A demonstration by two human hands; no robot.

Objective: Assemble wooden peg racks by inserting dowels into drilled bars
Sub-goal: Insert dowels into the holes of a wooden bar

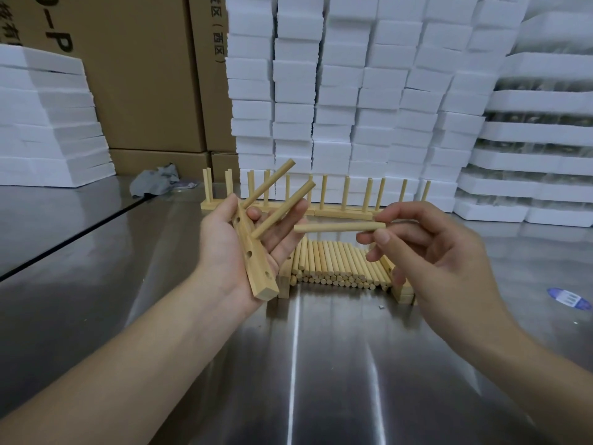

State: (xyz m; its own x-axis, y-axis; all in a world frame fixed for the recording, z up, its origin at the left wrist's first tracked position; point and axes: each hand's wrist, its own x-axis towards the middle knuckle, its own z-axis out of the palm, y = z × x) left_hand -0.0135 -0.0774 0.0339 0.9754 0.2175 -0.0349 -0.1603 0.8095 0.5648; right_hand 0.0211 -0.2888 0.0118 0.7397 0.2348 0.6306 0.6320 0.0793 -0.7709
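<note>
My left hand grips a drilled wooden bar held tilted above the table. Two dowels stand in its upper holes and slant up to the right; lower holes are bare. My right hand pinches one loose dowel level between thumb and fingers, its free end pointing left toward the bar, a short gap apart. Beneath lies a pile of dowels, flanked by stacked bars on the left and more bars on the right. Finished peg racks stand in a row behind.
The work surface is a shiny steel table. White foam blocks are stacked high at the back and both sides, with cardboard boxes at the back left. A grey rag lies far left; a blue sticker is at right.
</note>
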